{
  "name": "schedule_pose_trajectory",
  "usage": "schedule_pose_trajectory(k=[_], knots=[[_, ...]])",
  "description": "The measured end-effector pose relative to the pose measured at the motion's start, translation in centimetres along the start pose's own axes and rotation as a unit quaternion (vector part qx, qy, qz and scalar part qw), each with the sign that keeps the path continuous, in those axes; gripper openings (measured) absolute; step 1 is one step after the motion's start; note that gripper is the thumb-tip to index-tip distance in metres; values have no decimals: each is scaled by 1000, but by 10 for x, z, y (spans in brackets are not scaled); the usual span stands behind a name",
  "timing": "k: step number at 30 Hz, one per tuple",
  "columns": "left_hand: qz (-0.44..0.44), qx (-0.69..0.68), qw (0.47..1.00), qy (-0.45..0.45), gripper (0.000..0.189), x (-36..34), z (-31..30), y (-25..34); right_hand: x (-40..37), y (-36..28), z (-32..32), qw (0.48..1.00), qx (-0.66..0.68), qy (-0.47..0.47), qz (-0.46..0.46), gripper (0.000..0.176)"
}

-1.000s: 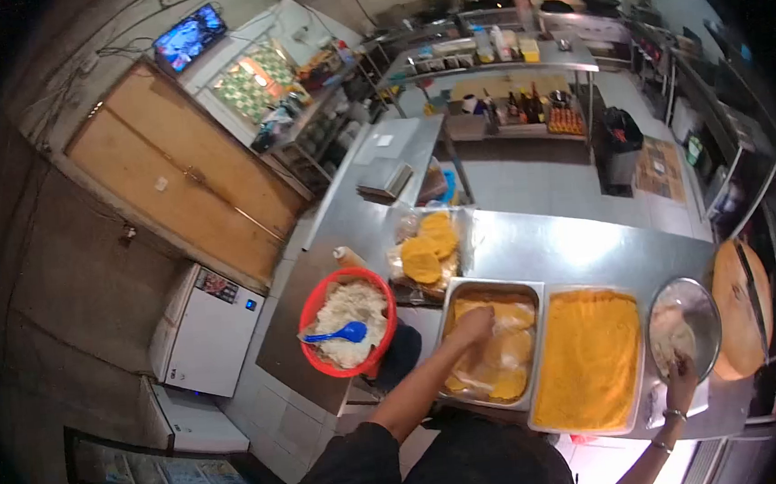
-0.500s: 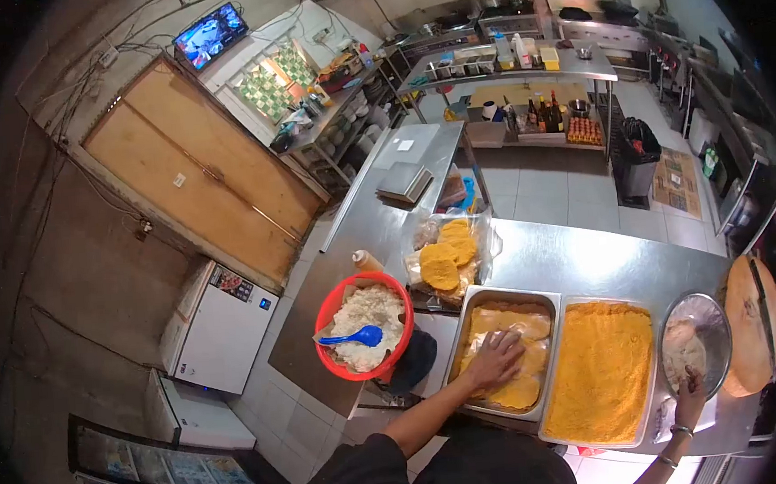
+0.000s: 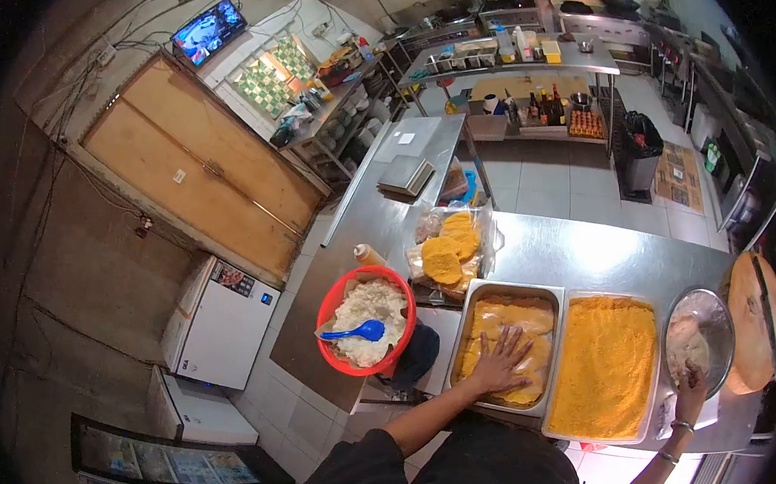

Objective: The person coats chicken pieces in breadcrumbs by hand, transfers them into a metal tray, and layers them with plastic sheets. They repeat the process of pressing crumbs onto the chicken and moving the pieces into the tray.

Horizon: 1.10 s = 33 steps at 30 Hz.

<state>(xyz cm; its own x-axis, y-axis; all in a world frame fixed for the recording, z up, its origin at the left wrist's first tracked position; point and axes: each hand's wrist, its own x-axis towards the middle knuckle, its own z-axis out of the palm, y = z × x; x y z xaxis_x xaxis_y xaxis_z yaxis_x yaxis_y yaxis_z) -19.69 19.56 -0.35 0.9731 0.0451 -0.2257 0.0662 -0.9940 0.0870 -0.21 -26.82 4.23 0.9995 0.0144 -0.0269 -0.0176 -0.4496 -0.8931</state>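
My left hand point(image 3: 502, 365) lies flat with fingers spread on yellow-coated flat pieces point(image 3: 514, 314) layered in a deep metal tray point(image 3: 557, 307). Right beside that tray is a second tray point(image 3: 652, 313), filled with orange-yellow breading crumbs point(image 3: 603, 362). My right hand point(image 3: 692, 389), with bracelets at the wrist, reaches over the near rim of a round metal bowl point(image 3: 728, 340). Its fingers are bunched down at pale, wet-looking pieces point(image 3: 685, 336) in the bowl; whatever they hold is too small to make out.
Left of the trays stands a red basin point(image 3: 323, 317) of white rice-like food with a blue scoop point(image 3: 363, 331). Behind are a plastic bag of coated patties point(image 3: 443, 261) and a squeeze bottle point(image 3: 367, 255). A round wooden board point(image 3: 749, 343) stands at the right.
My left hand's fingers have spread wider and flattened on the coated pieces. My right hand stays at the bowl, with its fingers slightly shifted. The view has tilted a little.
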Motion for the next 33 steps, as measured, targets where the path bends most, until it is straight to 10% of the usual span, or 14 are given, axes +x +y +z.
schedule_pose_trajectory(k=[33], knots=[[52, -109, 987, 109, 92, 12, -2, -50, -23, -47, -12, 997, -45, 20, 59, 31]])
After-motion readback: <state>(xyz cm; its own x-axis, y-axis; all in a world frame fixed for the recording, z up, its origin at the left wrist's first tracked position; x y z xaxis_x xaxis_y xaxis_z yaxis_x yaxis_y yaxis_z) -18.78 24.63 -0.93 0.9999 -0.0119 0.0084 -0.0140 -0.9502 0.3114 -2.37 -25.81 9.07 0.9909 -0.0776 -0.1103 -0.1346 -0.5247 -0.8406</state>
